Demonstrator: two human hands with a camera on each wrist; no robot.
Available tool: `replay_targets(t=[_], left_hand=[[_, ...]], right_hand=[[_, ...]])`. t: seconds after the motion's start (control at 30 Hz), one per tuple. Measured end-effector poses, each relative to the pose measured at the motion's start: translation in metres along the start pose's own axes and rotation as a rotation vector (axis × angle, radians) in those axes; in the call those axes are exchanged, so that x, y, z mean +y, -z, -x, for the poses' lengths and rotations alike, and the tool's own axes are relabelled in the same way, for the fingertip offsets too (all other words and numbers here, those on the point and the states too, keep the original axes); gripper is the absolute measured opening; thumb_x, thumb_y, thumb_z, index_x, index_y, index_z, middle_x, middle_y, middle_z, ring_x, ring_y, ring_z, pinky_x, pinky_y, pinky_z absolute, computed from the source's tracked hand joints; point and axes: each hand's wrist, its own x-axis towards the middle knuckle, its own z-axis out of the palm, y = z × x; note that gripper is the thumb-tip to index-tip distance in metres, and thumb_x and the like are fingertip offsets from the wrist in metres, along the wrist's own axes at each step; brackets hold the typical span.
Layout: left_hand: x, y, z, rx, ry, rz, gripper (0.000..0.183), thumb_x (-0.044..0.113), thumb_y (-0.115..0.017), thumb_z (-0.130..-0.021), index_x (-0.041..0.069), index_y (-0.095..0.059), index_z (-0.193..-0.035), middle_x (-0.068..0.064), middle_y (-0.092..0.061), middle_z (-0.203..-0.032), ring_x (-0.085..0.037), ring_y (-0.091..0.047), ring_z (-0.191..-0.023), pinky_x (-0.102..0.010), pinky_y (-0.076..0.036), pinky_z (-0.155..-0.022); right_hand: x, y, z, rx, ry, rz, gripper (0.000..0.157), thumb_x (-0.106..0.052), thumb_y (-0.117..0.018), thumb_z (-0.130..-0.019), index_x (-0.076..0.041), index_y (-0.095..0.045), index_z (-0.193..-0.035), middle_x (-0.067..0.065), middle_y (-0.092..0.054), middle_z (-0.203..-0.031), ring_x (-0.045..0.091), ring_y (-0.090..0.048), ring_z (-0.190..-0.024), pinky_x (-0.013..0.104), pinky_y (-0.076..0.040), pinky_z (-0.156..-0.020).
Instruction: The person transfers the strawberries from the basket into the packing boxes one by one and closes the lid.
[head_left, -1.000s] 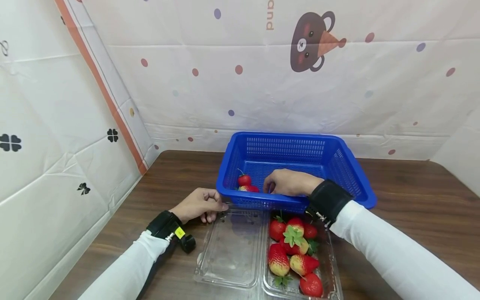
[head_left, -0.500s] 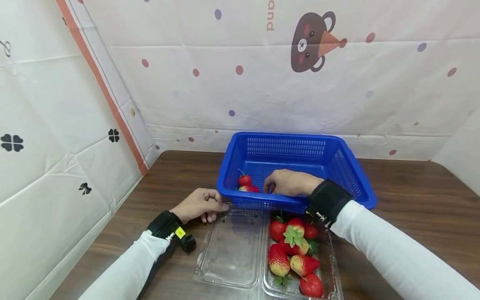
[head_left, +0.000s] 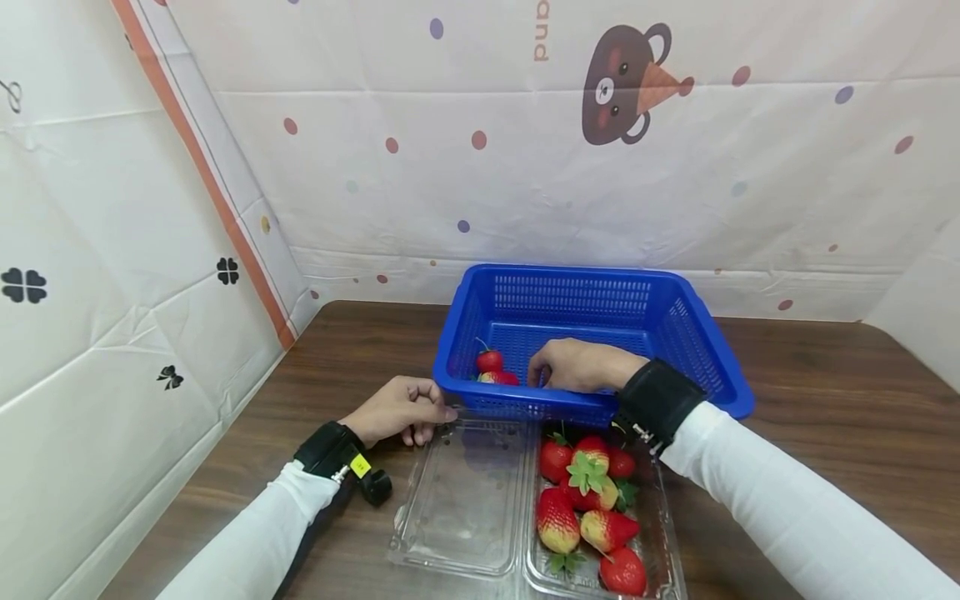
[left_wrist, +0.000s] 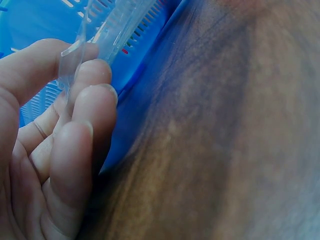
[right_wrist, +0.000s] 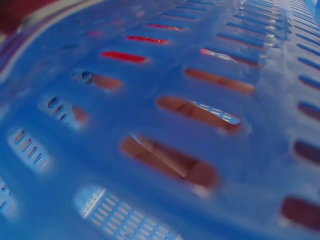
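Note:
My left hand point(head_left: 405, 410) pinches the far left corner of the clear plastic clamshell point(head_left: 468, 500) between thumb and fingers. In the left wrist view, the clamshell's thin edge point(left_wrist: 72, 60) runs between the thumb and fingertips. My right hand point(head_left: 577, 364) reaches over the near rim into the blue basket point(head_left: 570, 279), its fingers bent down behind the wall. A small red fruit with a stem point(head_left: 489, 360) and a strawberry point(head_left: 498, 378) lie left of it. The right wrist view is filled by the slotted basket wall point(right_wrist: 150, 115), with fingers behind the slots; I cannot tell what they hold.
Several strawberries point(head_left: 557, 517) lie in the right half of the clamshell, just in front of the basket. The brown wooden table point(head_left: 345, 342) ends at a patterned white sheet point(head_left: 360, 200) behind and at the left.

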Motion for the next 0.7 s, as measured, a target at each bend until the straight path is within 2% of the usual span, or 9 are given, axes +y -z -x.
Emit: replay_targets(t=[0.27,0.6,0.7], left_hand=[[0.0000,0.0003,0.0002,-0.001,-0.003,0.005,0.029,0.030,-0.074,-0.085,0.006,-0.058,-0.082,-0.003,-0.059,-0.057,-0.015,-0.053,-0.046,-0.020,-0.047,-0.041],[0.0000,0.0010,0.0000,-0.002,0.002,-0.015,0.031,0.032,-0.074,-0.084,0.006,-0.058,-0.082,-0.004,-0.060,-0.058,-0.016,-0.055,-0.047,-0.021,-0.048,-0.042],[0.0002,0.0008,0.0000,-0.001,0.008,-0.014,0.031,0.033,-0.074,-0.084,0.006,-0.058,-0.083,-0.004,-0.060,-0.058,-0.016,-0.055,-0.047,-0.021,-0.048,-0.042]], right_hand=[[-0.0009,0.0004,-0.0004,0.009,-0.001,0.007,0.014,-0.010,-0.064,-0.089,-0.013,-0.069,-0.102,0.004,-0.067,-0.100,0.017,-0.058,-0.086,0.040,-0.054,-0.084],[-0.0025,0.0009,0.0015,0.062,0.011,0.025,0.017,-0.020,-0.066,-0.091,-0.010,-0.068,-0.104,0.005,-0.068,-0.096,0.016,-0.059,-0.084,0.041,-0.054,-0.084],[-0.0028,0.0010,0.0025,0.081,0.023,0.030,0.016,-0.018,-0.066,-0.091,-0.009,-0.068,-0.104,0.004,-0.067,-0.095,0.016,-0.059,-0.083,0.040,-0.054,-0.082]])
